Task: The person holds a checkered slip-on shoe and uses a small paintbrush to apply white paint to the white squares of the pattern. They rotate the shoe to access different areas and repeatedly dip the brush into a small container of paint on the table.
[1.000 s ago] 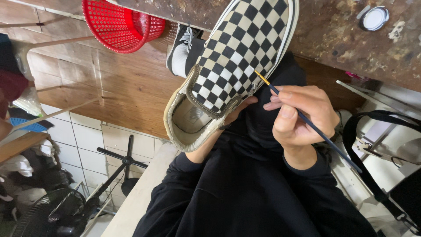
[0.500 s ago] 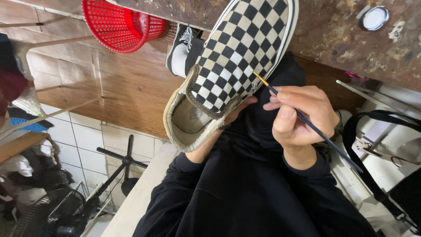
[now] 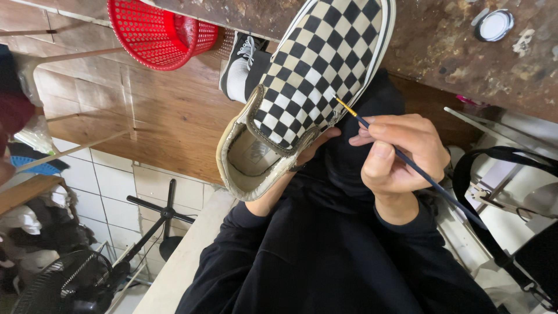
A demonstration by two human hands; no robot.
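Observation:
A black-and-white checkered slip-on shoe (image 3: pixel 317 70) is held up in front of me, opening toward me. My left hand (image 3: pixel 311 152) grips it from underneath, mostly hidden by the shoe; only fingertips and the wrist show. My right hand (image 3: pixel 401 154) pinches a thin dark paintbrush (image 3: pixel 407 163) like a pen. The brush's pale tip touches the checkered upper near the shoe's right side. Both arms wear black sleeves.
A red plastic basket (image 3: pixel 157 29) stands at the top left on a brown wooden floor. A black-and-white sneaker (image 3: pixel 241 64) lies behind the shoe. A small round lid (image 3: pixel 493 24) rests on the stained worktop (image 3: pixel 465 58). A fan (image 3: pixel 75 282) and black strap (image 3: pixel 494 157) flank me.

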